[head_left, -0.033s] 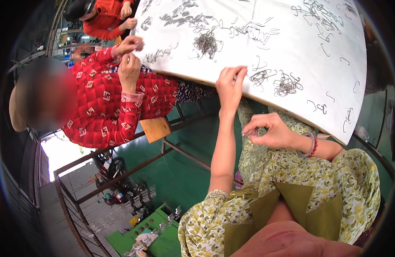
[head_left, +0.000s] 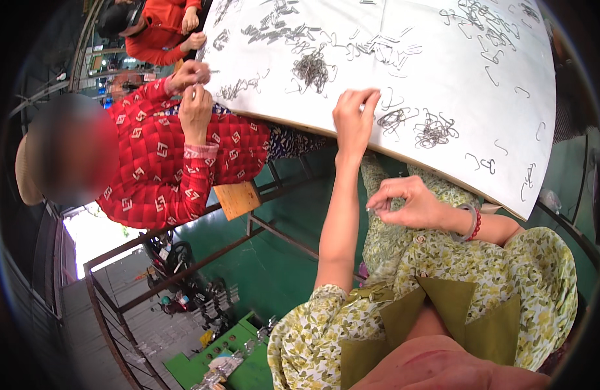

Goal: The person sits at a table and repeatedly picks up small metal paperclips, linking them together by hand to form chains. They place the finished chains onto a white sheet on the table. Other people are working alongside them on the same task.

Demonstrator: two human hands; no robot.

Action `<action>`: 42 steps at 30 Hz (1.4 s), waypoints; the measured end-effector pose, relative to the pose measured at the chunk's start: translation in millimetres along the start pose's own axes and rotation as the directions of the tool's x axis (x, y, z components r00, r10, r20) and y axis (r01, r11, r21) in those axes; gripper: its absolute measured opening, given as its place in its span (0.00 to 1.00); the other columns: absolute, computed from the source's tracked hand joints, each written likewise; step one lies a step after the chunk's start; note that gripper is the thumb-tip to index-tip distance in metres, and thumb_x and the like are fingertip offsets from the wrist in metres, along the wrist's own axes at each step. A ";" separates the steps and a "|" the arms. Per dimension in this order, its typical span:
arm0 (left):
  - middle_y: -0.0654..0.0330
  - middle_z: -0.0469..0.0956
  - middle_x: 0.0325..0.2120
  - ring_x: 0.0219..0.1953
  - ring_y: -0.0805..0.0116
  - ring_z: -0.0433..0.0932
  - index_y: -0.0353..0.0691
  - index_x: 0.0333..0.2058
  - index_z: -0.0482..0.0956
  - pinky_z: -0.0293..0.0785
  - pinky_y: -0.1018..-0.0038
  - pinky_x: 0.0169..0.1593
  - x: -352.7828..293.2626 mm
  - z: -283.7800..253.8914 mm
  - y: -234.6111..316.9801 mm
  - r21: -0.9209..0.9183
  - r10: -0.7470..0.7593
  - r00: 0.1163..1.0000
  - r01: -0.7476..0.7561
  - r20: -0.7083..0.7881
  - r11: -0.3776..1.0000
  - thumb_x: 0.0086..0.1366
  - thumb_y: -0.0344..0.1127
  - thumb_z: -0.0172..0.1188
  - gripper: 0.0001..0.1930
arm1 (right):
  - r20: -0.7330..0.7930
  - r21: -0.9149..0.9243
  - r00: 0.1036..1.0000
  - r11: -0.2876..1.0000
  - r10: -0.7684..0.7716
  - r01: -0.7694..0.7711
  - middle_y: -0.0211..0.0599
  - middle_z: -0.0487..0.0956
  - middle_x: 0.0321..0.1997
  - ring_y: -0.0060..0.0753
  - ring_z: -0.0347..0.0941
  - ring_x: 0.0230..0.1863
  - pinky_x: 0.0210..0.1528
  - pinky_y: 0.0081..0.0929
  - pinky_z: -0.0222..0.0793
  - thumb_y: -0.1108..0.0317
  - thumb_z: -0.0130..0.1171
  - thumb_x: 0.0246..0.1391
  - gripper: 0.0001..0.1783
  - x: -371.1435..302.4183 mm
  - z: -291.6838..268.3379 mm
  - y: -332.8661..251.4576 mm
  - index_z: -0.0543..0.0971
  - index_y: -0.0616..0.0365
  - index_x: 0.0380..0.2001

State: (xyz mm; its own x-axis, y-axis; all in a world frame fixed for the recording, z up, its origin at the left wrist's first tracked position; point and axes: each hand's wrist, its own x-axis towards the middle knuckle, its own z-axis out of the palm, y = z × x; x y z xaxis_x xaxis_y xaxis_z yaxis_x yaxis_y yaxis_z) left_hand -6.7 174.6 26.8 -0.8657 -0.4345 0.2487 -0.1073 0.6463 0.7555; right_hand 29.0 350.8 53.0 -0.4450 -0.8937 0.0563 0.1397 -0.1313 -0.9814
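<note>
My left hand is over the near edge of the white-covered table, its fingers closed together. A small pale glint shows between those fingers, too small to name. My right hand hangs in front of the table edge above my lap, thumb and forefinger pinched. Something tiny catches light at its fingertips; I cannot make out what. Beside my left hand lie two tangled heaps of thin bent wire hooks, a smaller heap and a rounder heap. A few loose hooks lie farther right.
More wire hooks lie in a dense pile and a scattered group. At left, a co-worker in a red patterned jacket works at the same table, with a person in orange-red beyond. A wooden stool stands at left.
My left hand has risen slightly, farther over the table. My right hand has barely moved. The co-worker's farther hand has shifted a little to the left.
</note>
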 end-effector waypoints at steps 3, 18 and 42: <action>0.54 0.79 0.25 0.28 0.59 0.77 0.38 0.31 0.83 0.72 0.67 0.33 52.3 48.2 -11.8 0.197 0.149 0.986 -0.161 0.073 0.967 0.57 0.35 0.61 0.07 | 0.031 0.019 1.000 1.000 -0.002 0.002 0.34 0.78 0.26 0.23 0.75 0.28 0.33 0.21 0.74 0.78 0.60 0.39 0.12 -6.6 6.8 12.6 0.81 0.61 0.32; 0.50 0.78 0.27 0.31 0.55 0.79 0.37 0.24 0.79 0.76 0.65 0.31 95.3 86.4 -14.2 0.602 0.086 0.949 -0.260 0.302 0.755 0.49 0.24 0.60 0.02 | 0.016 -0.054 0.997 0.996 0.072 -0.071 0.32 0.78 0.26 0.18 0.74 0.29 0.33 0.17 0.71 0.79 0.62 0.41 0.10 -1.8 9.6 17.5 0.82 0.63 0.31; 0.48 0.78 0.29 0.34 0.53 0.79 0.35 0.30 0.77 0.76 0.62 0.36 104.5 73.5 -67.7 0.578 0.120 0.948 -0.278 0.296 0.767 0.54 0.27 0.54 0.05 | -0.027 -0.127 1.000 0.992 -0.002 -0.001 0.33 0.77 0.28 0.21 0.74 0.30 0.34 0.20 0.71 0.79 0.59 0.39 0.12 15.9 18.6 -1.0 0.81 0.62 0.33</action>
State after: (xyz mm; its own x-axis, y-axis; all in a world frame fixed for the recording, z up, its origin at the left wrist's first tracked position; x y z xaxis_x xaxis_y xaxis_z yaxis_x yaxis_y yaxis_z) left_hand -125.9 131.5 -42.9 -0.9780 -0.1485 0.1464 -0.1246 0.9792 0.1602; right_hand 38.2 328.8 58.2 -0.4689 -0.8816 0.0537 0.0264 -0.0748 -0.9968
